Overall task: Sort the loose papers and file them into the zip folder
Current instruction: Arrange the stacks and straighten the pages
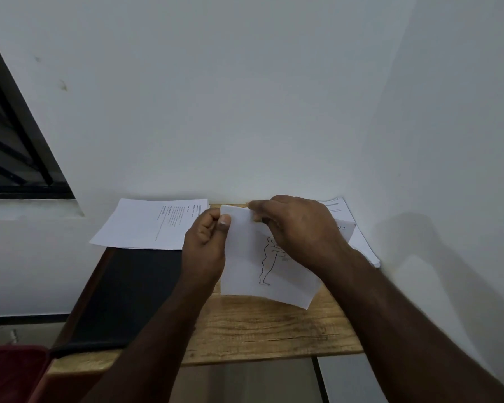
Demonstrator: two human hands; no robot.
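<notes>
Head view. Both hands hold a sheet bearing a line drawing of a standing figure (253, 266) above a wooden tabletop (262, 327). The left hand (205, 248) pinches the sheet's upper left corner between thumb and fingers; the right hand (297, 228) grips its upper edge, fingers curled over the paper. A black zip folder (122, 295) lies flat at the left of the table. A stack of printed pages (152, 222) overlaps the folder's far edge; a second paper stack (358, 239) sits against the white wall (245, 97) at right
</notes>
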